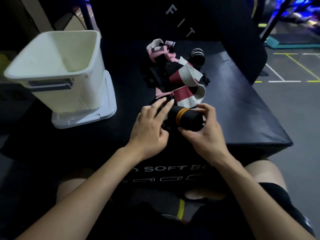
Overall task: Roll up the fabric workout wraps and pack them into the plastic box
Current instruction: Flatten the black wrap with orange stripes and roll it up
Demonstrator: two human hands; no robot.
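Note:
A rolled black wrap with two orange stripes (pixel 186 118) lies at the near middle of the black soft box. My right hand (pixel 204 130) grips its right end, thumb under and fingers over. My left hand (pixel 150 125) holds the roll's left end, its fingers stretched along the black strap there. Behind the roll lies a loose pile of wraps: a red, white and black one (pixel 185 78) and a pink one (pixel 161 52). A small rolled black wrap with white stripes (pixel 197 55) stands at the back. The cream plastic box (pixel 57 66) stands open at the left.
The plastic box stands on its white lid (pixel 103 116) on the black soft box (pixel 242 110). A tall black pad (pixel 216 23) rises behind the pile. The soft box's right edge drops to a grey floor with painted lines (pixel 290 70). My knees show below.

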